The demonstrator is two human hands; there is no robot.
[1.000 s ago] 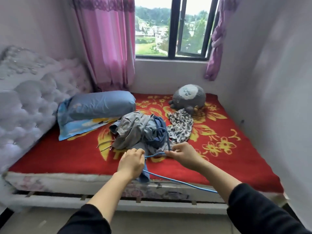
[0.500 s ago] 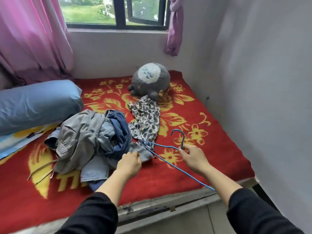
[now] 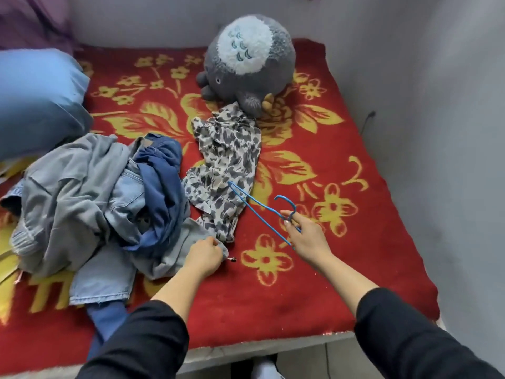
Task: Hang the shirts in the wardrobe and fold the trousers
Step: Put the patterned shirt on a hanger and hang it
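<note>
A heap of clothes lies on the red flowered bed: a grey garment, light denim trousers and a dark blue garment. A leopard-print garment lies spread just right of the heap. My right hand holds a thin blue wire hanger near its hook, low over the blanket, with its far end over the leopard-print cloth. My left hand grips the grey cloth's corner at the heap's near right edge.
A grey plush toy sits at the back of the bed, touching the leopard-print garment. A blue pillow lies at the left. Grey walls close the bed at the back and right. The bed's front edge is near my arms.
The view has dropped and closed in on the bed. My right hand has carried the hanger to the right, away from the heap. My left hand stays at the grey cloth's corner.
</note>
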